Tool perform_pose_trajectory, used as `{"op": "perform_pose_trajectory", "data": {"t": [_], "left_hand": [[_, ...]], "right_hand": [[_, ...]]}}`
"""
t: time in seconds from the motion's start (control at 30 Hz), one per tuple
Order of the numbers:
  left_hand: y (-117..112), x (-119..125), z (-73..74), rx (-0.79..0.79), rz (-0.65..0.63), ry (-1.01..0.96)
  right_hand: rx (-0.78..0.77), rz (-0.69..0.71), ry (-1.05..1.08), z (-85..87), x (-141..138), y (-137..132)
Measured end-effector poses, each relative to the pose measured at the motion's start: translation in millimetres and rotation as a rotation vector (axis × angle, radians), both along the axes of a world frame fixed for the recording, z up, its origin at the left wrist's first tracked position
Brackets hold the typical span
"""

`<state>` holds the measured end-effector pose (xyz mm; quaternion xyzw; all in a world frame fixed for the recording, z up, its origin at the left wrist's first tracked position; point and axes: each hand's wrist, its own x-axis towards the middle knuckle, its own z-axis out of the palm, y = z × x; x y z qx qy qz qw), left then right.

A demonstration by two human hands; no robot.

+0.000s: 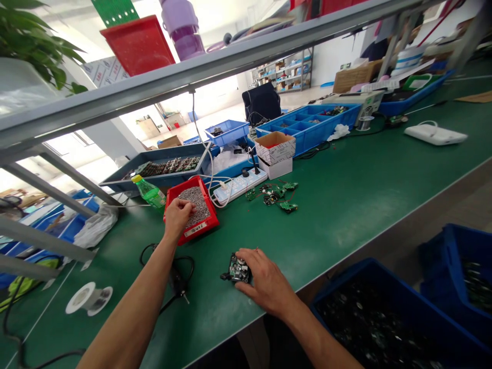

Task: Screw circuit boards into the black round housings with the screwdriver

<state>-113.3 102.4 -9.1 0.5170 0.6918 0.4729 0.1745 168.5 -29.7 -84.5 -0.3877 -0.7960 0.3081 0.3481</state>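
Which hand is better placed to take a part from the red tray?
Left, likely. The left hand is over the tray, fingers on the grey parts. The right hand is apart from it, near the table edge, holding the board.

A single head-worn view looks forward and down along the surface [346,205], seemingly tilted, so its near edge runs diagonally toward the right. The left hand [177,218] and right hand [265,282] lie close, lower centre of frame.
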Motion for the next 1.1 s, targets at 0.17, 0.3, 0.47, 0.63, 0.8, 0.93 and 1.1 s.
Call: {"op": "perform_pose_trajectory", "data": {"t": [0.17,0.3,0.47,0.63,0.8,0.93,1.1], "left_hand": [[-41.2,28.8,6.5,-0.153,-0.232,-0.157],[-77.3,51.3,6.4,-0.423,-0.520,-0.275],[-99.2,68.3,0.2,-0.568,-0.686,-0.302],[-102.0,78.9,-1.1,-0.620,-0.774,-0.210],[-104.0,89.6,-1.1,-0.609,-0.794,-0.015],[-106.9,91.7,-5.0,-0.574,-0.778,0.130],[-108.7,95.6,-5.0,-0.580,-0.749,0.185]], "right_hand": [[0.008,-0.007,0.012,1.2,0.8,-0.8],[0.016,-0.008,0.023,2.9,1.8,-0.3],[0.022,-0.006,0.024,3.8,1.3,-0.2],[-0.005,-0.016,0.022,5.8,1.4,-1.2],[-0.008,-0.019,0.018,6.2,1.6,-1.1],[-0.005,-0.023,0.021,5.6,1.2,-1.0],[-0.002,-0.029,0.039,4.7,1.1,-1.8]]}}
